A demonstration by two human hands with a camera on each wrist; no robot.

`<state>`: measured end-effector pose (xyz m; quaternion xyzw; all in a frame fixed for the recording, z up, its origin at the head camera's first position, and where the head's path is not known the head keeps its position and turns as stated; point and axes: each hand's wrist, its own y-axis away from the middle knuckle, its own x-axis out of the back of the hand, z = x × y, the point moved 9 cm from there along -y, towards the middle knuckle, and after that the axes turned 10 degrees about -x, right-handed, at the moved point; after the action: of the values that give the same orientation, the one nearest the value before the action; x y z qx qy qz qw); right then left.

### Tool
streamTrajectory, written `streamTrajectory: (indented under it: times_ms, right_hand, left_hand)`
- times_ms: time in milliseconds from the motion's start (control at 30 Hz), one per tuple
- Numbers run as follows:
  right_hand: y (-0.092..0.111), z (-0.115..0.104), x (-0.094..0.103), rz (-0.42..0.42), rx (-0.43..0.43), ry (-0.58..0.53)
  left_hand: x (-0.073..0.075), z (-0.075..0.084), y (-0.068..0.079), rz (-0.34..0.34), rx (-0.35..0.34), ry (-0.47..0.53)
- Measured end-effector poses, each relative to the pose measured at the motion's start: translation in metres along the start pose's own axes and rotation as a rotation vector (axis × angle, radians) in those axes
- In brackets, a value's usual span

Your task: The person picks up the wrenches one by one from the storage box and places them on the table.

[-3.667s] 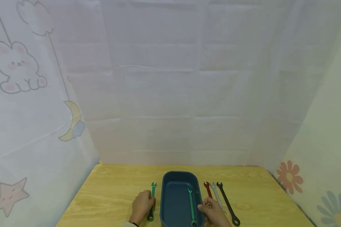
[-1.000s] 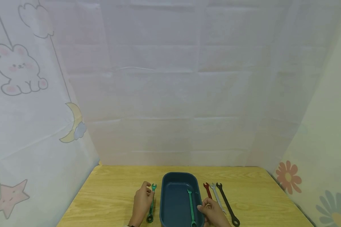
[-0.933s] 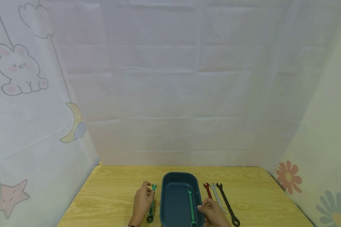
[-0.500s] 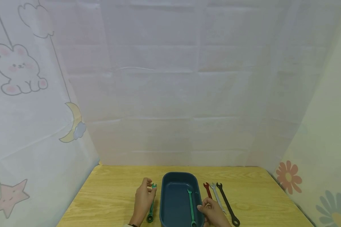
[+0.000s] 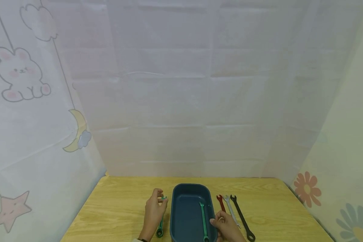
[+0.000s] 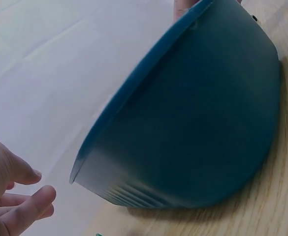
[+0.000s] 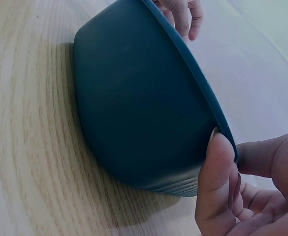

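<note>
A dark blue plastic basin (image 5: 184,218) stands at the front middle of the table, with a green wrench (image 5: 204,220) lying lengthwise in its right half. My right hand (image 5: 229,228) pinches the basin's right rim; in the right wrist view its thumb and finger (image 7: 217,157) clasp the edge. To the left of the basin another green wrench (image 5: 160,231) lies on the table. Above its open end is my left hand (image 5: 153,210), partly covering it. In the left wrist view that hand's fingers (image 6: 33,209) and thumb are bent loosely, apart from each other, holding nothing.
Right of the basin lie a red wrench (image 5: 220,202), a silver wrench (image 5: 232,211) and a longer black wrench (image 5: 243,217), side by side. The wooden table (image 5: 124,191) is enclosed by white sheets (image 5: 184,101) with cartoon prints at the sides.
My left hand, earlier over the middle of the left green wrench, has moved forward to its open end, drifting slightly farther during the last second. The right hand and the basin stay put.
</note>
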<state>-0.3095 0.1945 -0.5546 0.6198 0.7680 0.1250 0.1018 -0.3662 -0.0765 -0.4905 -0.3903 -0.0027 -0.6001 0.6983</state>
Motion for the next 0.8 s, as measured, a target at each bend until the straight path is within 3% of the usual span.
streamTrajectory:
  times_ms: [467, 800]
  right_hand:
    - [0.0, -0.001, 0.001, 0.003, 0.005, 0.02]
    - [-0.001, 0.001, 0.001, -0.024, 0.009, -0.033]
  left_hand:
    - [-0.002, 0.005, -0.002, 0.042, -0.039, 0.02]
    - [-0.001, 0.011, -0.003, 0.07, -0.062, 0.02]
